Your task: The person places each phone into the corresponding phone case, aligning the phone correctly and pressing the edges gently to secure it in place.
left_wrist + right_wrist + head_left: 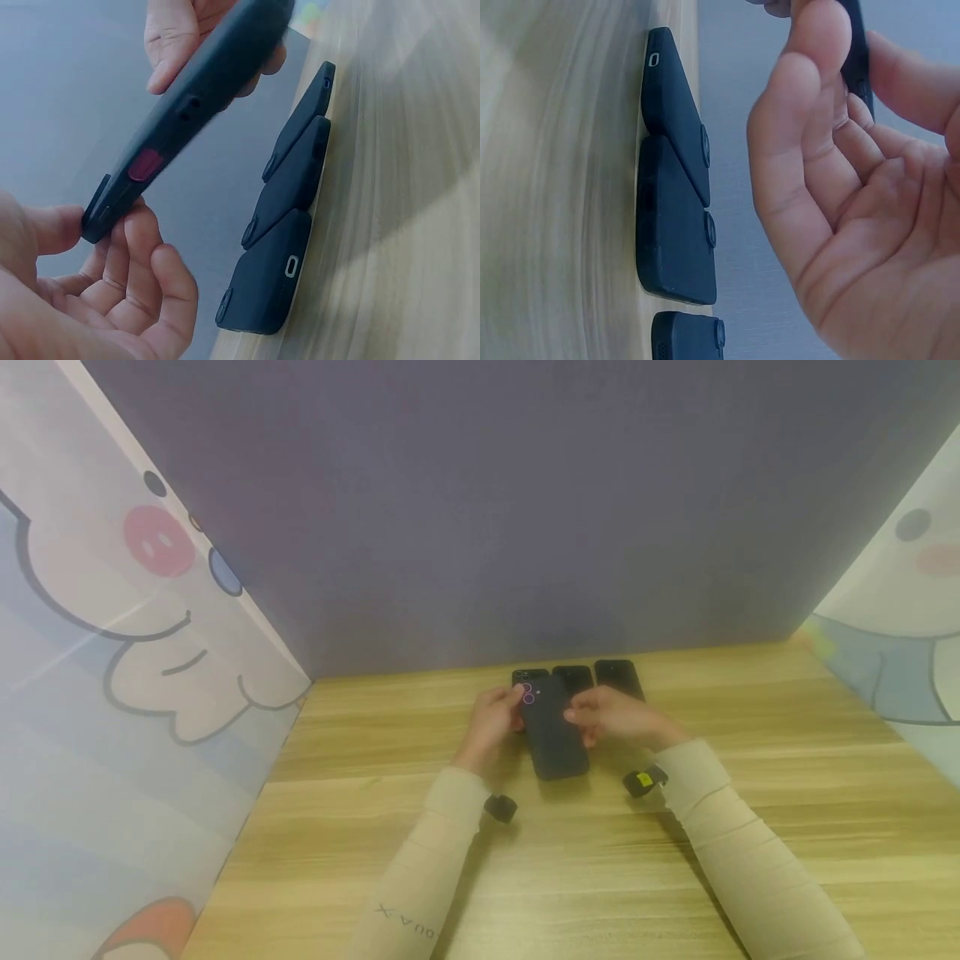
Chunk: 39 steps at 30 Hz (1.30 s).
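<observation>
Between both hands a phone in a black case [555,739] is held above the table, its back towards the head camera, with pink-purple rings at the camera corner. My left hand [489,724] pinches that corner between thumb and fingers. On the opposite long edge, my right hand [617,717] pinches the phone. The left wrist view shows the case's side [191,109], with a pink patch and two small dark marks. Behind the hands lie three more black-cased phones in a row: a left one [529,675], a middle one [576,677] and a right one [617,672].
The phones lie on a wood-grain table [360,827] near its back edge, against a grey panel [480,527]. Cartoon-printed walls [90,760] stand at both sides. Small dark wrist devices [501,808] hang below both cuffs.
</observation>
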Each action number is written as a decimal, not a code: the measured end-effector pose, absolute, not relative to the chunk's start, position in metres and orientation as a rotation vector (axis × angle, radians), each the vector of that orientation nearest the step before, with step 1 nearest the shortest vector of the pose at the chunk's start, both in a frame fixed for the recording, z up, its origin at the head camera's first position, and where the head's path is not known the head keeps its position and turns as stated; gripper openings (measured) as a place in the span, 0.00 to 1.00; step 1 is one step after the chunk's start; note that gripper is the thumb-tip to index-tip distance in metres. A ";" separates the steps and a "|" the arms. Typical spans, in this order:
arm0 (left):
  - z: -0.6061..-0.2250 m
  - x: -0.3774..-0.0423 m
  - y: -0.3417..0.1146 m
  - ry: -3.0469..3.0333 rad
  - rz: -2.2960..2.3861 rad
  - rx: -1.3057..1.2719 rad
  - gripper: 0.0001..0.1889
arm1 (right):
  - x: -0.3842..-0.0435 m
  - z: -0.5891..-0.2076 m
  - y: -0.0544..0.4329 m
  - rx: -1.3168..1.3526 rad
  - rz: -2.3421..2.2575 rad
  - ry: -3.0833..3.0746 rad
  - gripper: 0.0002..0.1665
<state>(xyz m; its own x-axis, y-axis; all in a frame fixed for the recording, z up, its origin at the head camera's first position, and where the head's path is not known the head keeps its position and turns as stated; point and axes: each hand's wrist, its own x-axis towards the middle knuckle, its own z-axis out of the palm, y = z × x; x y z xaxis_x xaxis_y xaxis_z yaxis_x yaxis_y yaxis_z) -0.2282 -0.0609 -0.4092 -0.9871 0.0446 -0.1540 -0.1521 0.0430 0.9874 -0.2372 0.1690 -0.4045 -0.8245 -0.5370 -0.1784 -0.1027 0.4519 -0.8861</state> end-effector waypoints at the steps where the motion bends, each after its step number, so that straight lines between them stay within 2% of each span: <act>1: -0.409 -0.228 -0.061 2.158 2.076 -0.111 0.14 | -0.237 -0.405 0.169 -0.540 -1.345 2.269 0.13; 15: -0.415 -0.230 -0.061 2.281 1.845 0.040 0.18 | -0.238 -0.405 0.171 -0.428 -1.392 2.373 0.13; 24: -0.412 -0.228 -0.063 2.303 1.746 0.133 0.16 | -0.239 -0.403 0.170 -0.310 -1.447 2.389 0.12; 39: -0.412 -0.227 -0.065 2.321 1.711 0.190 0.15 | -0.236 -0.401 0.166 -0.335 -1.402 2.406 0.12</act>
